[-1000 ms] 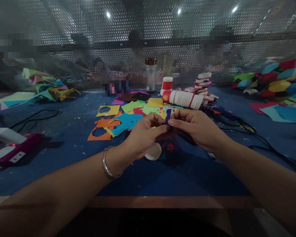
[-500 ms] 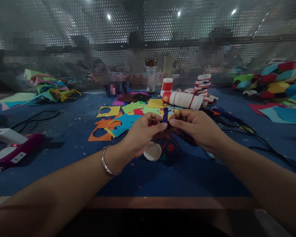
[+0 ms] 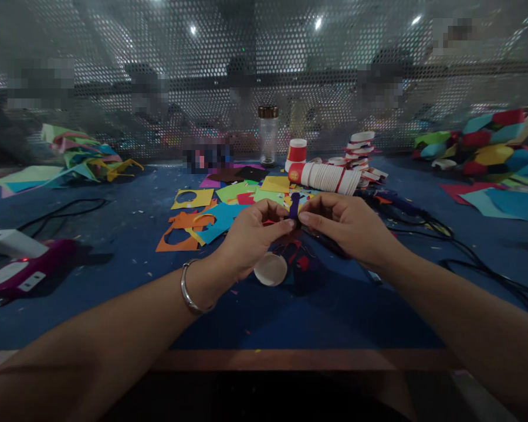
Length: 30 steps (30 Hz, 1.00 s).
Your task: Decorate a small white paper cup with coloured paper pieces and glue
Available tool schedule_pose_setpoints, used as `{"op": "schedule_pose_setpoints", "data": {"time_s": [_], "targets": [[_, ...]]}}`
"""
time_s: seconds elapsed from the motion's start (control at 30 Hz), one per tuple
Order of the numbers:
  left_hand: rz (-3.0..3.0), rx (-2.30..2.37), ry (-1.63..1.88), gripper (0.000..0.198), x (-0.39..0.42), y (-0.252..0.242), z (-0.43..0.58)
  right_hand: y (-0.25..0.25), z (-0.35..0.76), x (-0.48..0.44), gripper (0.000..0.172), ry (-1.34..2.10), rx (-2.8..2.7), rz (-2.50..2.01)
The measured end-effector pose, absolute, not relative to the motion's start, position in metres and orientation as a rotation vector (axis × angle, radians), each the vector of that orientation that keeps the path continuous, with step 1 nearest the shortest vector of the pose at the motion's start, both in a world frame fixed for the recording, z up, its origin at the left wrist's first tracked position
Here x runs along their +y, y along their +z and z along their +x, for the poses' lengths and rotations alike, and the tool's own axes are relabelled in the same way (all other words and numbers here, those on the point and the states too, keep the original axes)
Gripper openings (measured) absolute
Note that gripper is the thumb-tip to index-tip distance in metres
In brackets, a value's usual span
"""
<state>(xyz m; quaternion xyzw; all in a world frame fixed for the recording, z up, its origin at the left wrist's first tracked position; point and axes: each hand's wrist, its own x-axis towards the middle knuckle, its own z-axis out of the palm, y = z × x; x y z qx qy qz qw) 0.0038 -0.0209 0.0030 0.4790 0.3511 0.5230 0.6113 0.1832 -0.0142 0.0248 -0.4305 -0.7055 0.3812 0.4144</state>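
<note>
Between my hands a small dark purple strip [image 3: 294,205], seemingly cut paper, stands upright with a rounded top. My left hand [image 3: 257,231], with a silver bangle at the wrist, pinches its lower end between thumb and fingers. My right hand [image 3: 338,220] is closed in a pinch at the strip's right side; its fingertips meet the left ones, and what it grips is partly hidden. Just below them a white round paper cup piece [image 3: 270,269] lies on the blue table [image 3: 229,328], next to dark and red scraps [image 3: 301,261].
Coloured sheets, among them an orange one with a round hole [image 3: 165,240], lie beyond my hands. Stacked paper cups [image 3: 328,177], a glass bottle [image 3: 268,138] and a hot glue gun [image 3: 396,202] with cables stand or lie farther back. A purple power strip [image 3: 48,269] sits left.
The purple strip tilts slightly more to the right at its top. Both hands stay close together with almost no movement; the whole view has shifted a little.
</note>
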Motion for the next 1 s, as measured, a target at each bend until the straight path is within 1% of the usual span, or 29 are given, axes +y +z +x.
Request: {"op": "schedule_pose_setpoints", "data": {"time_s": [0.2, 0.37, 0.6, 0.8, 0.87, 1.0], "targets": [[1.113, 0.822, 1.138, 0.020, -0.0221, 0.0044, 0.0030, 0.0274, 0.1820, -0.0141, 0.026, 0.810, -1.880, -1.065], [1.046, 0.774, 1.132, 0.023, -0.0223, 0.0050, 0.0034, 0.0299, 0.1819, -0.0147, 0.029, 0.783, -1.906, -1.096], [1.014, 0.734, 1.111, 0.025, -0.0231, 0.0055, 0.0023, 0.0290, 0.1824, -0.0142, 0.032, 0.813, -1.899, -1.108], [1.060, 0.725, 1.107, 0.029, -0.0233, 0.0068, -0.0009, 0.0257, 0.1854, -0.0131, 0.030, 0.900, -1.841, -1.118], [1.074, 0.749, 1.122, 0.027, -0.0238, 0.0088, -0.0014, 0.0258, 0.1853, -0.0136, 0.029, 0.923, -1.821, -1.108], [1.112, 0.838, 1.133, 0.016, -0.0245, 0.0129, -0.0018, 0.0267, 0.1846, -0.0151, 0.027, 0.956, -1.793, -1.097]]}}
